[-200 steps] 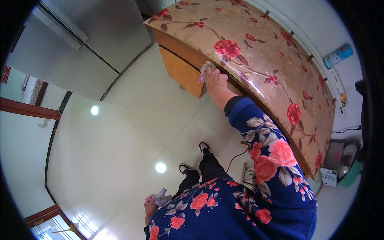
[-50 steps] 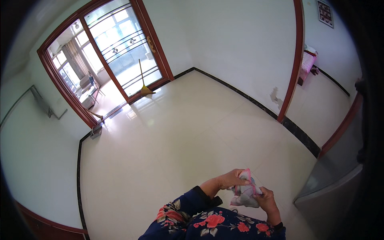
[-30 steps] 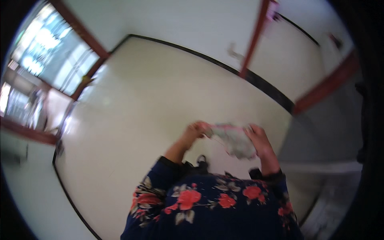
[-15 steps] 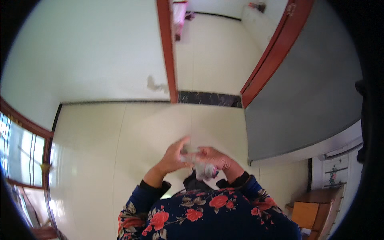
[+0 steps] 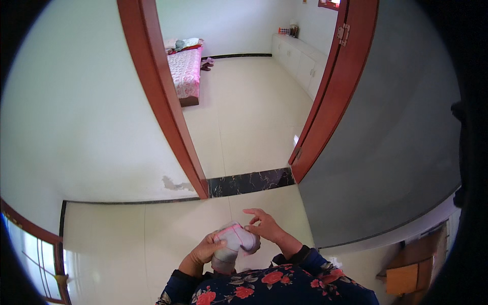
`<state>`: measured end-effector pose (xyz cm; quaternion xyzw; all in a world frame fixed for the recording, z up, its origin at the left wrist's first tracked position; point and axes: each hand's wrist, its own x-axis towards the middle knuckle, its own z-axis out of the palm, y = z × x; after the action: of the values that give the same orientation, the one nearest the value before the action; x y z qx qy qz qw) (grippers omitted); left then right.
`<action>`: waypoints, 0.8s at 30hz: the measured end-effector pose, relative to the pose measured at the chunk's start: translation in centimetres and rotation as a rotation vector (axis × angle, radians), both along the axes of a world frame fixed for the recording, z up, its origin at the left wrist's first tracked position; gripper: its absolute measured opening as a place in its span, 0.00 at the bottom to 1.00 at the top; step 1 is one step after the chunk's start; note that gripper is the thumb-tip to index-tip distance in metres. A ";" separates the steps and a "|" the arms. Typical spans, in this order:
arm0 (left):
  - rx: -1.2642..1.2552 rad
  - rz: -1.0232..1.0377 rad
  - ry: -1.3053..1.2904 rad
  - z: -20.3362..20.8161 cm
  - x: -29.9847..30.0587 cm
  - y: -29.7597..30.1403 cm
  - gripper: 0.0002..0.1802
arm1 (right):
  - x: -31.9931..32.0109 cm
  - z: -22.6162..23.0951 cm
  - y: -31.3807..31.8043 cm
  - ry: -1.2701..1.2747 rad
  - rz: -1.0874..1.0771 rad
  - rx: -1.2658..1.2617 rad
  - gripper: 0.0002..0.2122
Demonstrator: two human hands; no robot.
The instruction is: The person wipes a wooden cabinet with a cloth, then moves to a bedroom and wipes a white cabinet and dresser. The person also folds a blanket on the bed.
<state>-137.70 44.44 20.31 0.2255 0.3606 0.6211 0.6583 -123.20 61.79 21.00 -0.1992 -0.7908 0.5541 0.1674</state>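
A pale grey sock (image 5: 233,239) with thin pink lines hangs bunched in front of my body, its lower part drooping toward my shirt. My left hand (image 5: 204,249) grips it from the left, the thumb lying across the fabric. On the other side, my right hand (image 5: 268,230) has its index finger stretched out to the left above the sock. Its lower fingertips touch the sock's right edge. Whether a second sock is in the bundle, I cannot tell.
Ahead is a red-brown doorway (image 5: 162,96) with a dark marble threshold (image 5: 251,182). The grey door (image 5: 376,137) stands at the right. Beyond lie a bed (image 5: 185,73) and a low white cabinet (image 5: 300,61). Wooden furniture (image 5: 406,277) is at lower right, a window (image 5: 38,262) at left.
My view has tilted up, showing more of the room beyond the doorway. My right hand has moved up along the sock with its index finger extended; the sock is now more spread out.
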 end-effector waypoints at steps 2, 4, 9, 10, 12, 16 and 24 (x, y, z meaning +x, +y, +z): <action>0.050 0.007 0.009 0.0 -2.7 3.2 0.33 | -2.0 -0.6 2.5 0.011 -0.069 -0.180 0.20; 0.092 0.022 0.042 0.3 -5.6 6.8 0.33 | -3.7 -1.0 4.7 0.041 -0.068 -0.307 0.27; 0.086 -0.008 0.049 1.7 -11.0 15.0 0.28 | -8.8 -1.8 9.2 0.141 0.012 -0.610 0.43; 0.038 -0.016 -0.168 1.9 -10.8 15.8 0.29 | -9.0 -1.8 9.6 0.199 0.020 -0.656 0.42; 0.099 -0.066 -0.222 2.3 -12.4 18.4 0.26 | -9.3 -1.3 10.2 0.221 0.008 -0.717 0.38; -0.053 -0.112 -0.357 2.4 -13.2 19.8 0.24 | -8.8 0.7 10.4 0.186 -0.073 -0.873 0.24; -0.088 -0.161 -0.427 3.4 -18.1 36.5 0.24 | -13.6 1.7 27.7 0.497 -0.105 -1.197 0.18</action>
<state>-155.79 80.91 23.72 0.0881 0.2204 0.5840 0.7762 -136.75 89.51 22.67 -0.1625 -0.2723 0.9195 0.2322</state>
